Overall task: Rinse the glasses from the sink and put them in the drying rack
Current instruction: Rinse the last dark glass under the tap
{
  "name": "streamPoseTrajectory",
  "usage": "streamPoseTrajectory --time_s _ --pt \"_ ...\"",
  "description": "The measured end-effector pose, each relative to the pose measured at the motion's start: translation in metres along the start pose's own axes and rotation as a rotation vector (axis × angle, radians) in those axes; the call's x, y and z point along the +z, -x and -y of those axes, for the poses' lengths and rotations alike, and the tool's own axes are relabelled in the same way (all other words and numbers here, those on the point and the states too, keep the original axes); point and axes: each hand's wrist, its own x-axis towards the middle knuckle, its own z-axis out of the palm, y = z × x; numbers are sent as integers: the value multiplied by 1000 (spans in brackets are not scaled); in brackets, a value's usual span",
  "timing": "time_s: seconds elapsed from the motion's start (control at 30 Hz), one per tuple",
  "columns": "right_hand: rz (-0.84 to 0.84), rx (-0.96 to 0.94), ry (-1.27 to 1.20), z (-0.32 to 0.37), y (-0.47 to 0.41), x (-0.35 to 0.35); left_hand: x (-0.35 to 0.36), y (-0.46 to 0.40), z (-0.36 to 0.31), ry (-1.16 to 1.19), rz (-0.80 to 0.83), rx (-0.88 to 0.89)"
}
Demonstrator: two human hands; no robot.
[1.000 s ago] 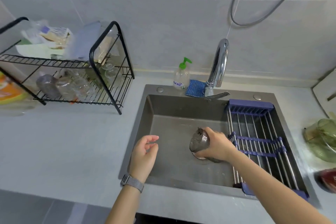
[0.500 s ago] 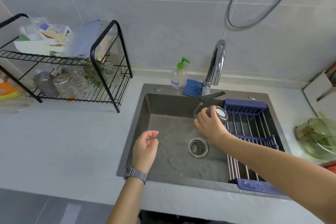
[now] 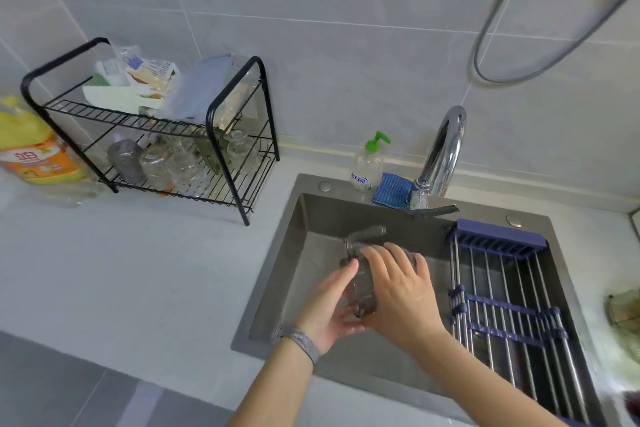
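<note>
Both hands are holding a textured glass [image 3: 362, 291] over the sink [image 3: 277, 274]: the left hand [image 3: 327, 310] is cupping it from below with fingers curled around it, the right hand [image 3: 401, 291] is gripping it from above. The black drying rack [image 3: 221, 121] is standing well apart on the counter, already holding glasses

Left hand [image 3: 329, 308] cupped under, right hand [image 3: 398, 291] curled over, both gripping.

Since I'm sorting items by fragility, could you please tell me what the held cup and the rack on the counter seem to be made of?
Cup: likely smoky textured glass; it is see-through. Rack: apparently black-coated metal wire, with thin rods.
</note>
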Motion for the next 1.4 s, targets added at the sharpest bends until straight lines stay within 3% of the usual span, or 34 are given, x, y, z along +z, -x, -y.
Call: streamPoseTrajectory --time_s 0.17,0.23,0.37,0.43,0.5,0.57,0.63,0.7,0.77,0.9,1.13,1.4 --pt "224 -35 -197 7 -6 -17 -23 2 1 10 -56 95" --pt "314 149 -627 15 -12 -26 -47 2 -2 31 -42 107" --pt "271 671 -1501 61 -29 -11 -93 8 -32 0 79 140" --pt "241 776 -1708 93 -45 6 -121 12 -53 -48 106 146" --pt "165 806 -1683 129 -66 19 -158 18 -76 -218 47 144" --pt "100 797 -1463 166 -89 27 -204 20 -99 -553 -97 241" --pt "96 696 -1202 205 -116 29 -258 22 -124 -849 -309 418" --pt "113 549 -986 241 -147 35 -305 23 -152 -986 -459 454" --pt "108 432 -808 268 -181 42 -340 22 -178 -1079 -505 442" --pt "16 427 -661 291 -246 56 -378 10 -211 -1135 -459 482" --pt "-168 696 -607 292 -301 80 -411 4 -220 -1085 -355 555" --pt "-81 883 -457 290 -336 117 -443 0 -217 -1053 -344 532"
